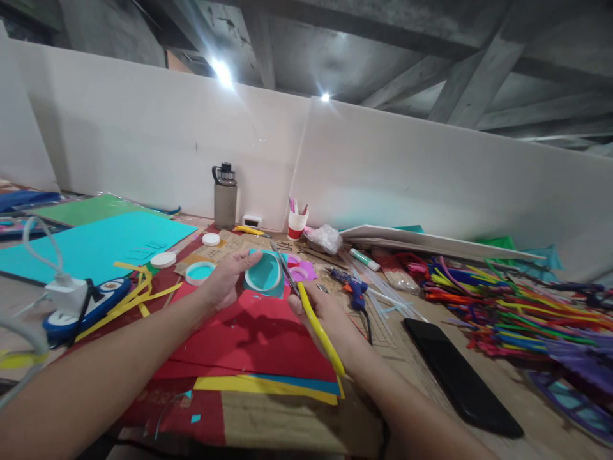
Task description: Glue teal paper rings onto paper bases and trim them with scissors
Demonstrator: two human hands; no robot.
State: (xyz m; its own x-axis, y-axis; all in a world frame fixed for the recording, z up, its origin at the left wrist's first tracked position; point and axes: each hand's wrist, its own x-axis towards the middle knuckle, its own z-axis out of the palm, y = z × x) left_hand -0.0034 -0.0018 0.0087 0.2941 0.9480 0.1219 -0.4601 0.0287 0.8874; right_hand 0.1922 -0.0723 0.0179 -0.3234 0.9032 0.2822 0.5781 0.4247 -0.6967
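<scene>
My left hand is closed on a teal sheet piece with a white round rim on it, the thumb over its upper left edge. In my right hand are scissors with yellow handles. Their blades point up and away, just right of the teal piece; I cannot tell whether they touch it. Below both hands lie red sheets, over yellow and blue ones. A white-rimmed teal round rests left of my left hand. Beyond the scissors are pink-purple pieces.
A glue gun, glue stick and black phone lie to the right, with many coloured pipe cleaners beyond. A bottle and pen cup stand behind. A power strip and turquoise sheet are left.
</scene>
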